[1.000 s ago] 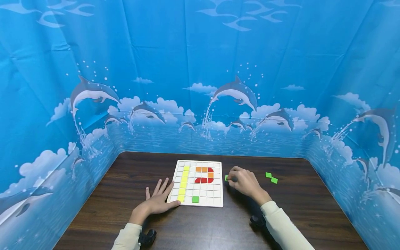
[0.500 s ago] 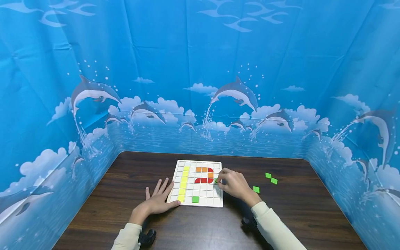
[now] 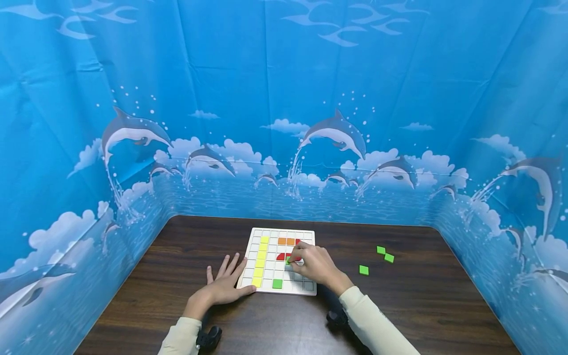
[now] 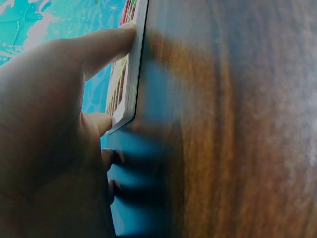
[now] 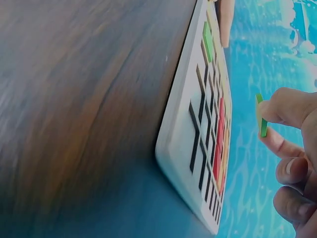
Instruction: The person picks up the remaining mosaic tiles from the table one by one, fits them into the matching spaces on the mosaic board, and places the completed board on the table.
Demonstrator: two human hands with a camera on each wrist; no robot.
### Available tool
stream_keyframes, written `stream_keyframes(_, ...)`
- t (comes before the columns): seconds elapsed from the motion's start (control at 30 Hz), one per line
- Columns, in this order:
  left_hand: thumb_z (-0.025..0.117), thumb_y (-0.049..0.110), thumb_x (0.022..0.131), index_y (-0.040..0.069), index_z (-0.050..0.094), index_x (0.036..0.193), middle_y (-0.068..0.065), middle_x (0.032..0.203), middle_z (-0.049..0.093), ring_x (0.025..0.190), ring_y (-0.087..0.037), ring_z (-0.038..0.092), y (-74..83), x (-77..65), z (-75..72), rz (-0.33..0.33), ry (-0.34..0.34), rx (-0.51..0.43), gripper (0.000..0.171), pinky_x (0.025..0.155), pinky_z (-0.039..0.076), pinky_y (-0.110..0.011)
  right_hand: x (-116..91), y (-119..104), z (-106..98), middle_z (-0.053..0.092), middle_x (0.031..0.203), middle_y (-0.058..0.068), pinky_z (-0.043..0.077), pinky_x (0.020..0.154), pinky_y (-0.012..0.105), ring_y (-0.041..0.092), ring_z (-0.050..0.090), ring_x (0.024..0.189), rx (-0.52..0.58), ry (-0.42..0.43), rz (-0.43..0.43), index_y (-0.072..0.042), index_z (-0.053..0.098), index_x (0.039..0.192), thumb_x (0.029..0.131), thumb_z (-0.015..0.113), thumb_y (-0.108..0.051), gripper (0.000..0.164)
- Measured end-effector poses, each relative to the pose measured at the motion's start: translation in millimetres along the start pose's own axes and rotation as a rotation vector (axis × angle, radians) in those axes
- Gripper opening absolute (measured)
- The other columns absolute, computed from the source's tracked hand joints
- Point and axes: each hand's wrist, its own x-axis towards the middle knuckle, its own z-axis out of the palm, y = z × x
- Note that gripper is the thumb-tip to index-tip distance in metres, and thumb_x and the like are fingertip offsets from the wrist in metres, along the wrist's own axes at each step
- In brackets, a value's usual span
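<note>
A white grid board [image 3: 287,288] lies on the table, its squares framed by raised lines. On it are a column of yellow tiles [image 3: 261,263], orange tiles [image 3: 286,241], red tiles [image 3: 281,256] partly covered by the right hand, and one green tile [image 3: 277,283] near the front edge. My left hand [image 3: 225,285] rests spread at the board's left side, thumb and a finger on its edge. Above the board my right hand [image 3: 316,264] pinches a small green square tile [image 5: 261,115] between thumb and index finger; the right wrist view shows it apart from the board.
Three loose green tiles [image 3: 364,269] lie on the dark wooden table [image 3: 426,296] to the right of the board. A blue curtain [image 3: 248,98] printed with dolphins surrounds the table's back and sides.
My right hand has moved left from the table beside the board to above its middle, carrying a green tile. The left hand has stayed in place.
</note>
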Motion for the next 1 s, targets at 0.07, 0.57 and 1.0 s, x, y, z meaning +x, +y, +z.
stream_keyframes(0.07,0.061,0.078,0.092,0.024,0.021,0.173,-0.015,0.181,0.006,0.166,-0.046,-0.006,-1.4,1.3,1.0,0.002,-0.001,0.011,0.105,0.112,-0.020,-0.086,3.0,-2.8,2.5,0.076,0.105,-0.006,0.042,0.055,0.020,0.009,0.070,0.081,-0.002,-0.006,-0.011,-0.025,0.086,0.092,0.092,0.082,-0.021,0.005)
stream_keyframes(0.57,0.054,0.085,0.091,0.025,0.019,0.173,-0.013,0.181,0.004,0.166,-0.045,-0.006,-11.8,6.3,6.8,0.004,0.010,0.030,0.107,0.113,-0.020,-0.085,15.0,-9.3,21.6,0.077,0.107,-0.005,0.053,0.064,0.021,0.010,0.072,0.093,0.023,-0.044,-0.034,-0.021,0.088,0.098,0.095,0.081,-0.021,0.007)
stream_keyframes(1.0,0.060,0.081,0.091,0.024,0.021,0.173,-0.014,0.181,0.005,0.166,-0.045,-0.005,-5.7,3.2,2.4,-0.002,-0.001,0.024,0.107,0.112,-0.019,-0.086,19.0,-14.3,31.5,0.074,0.112,-0.003,0.047,0.057,0.020,0.009,0.065,0.075,-0.029,-0.108,-0.023,-0.020,0.087,0.102,0.097,0.081,-0.023,0.008)
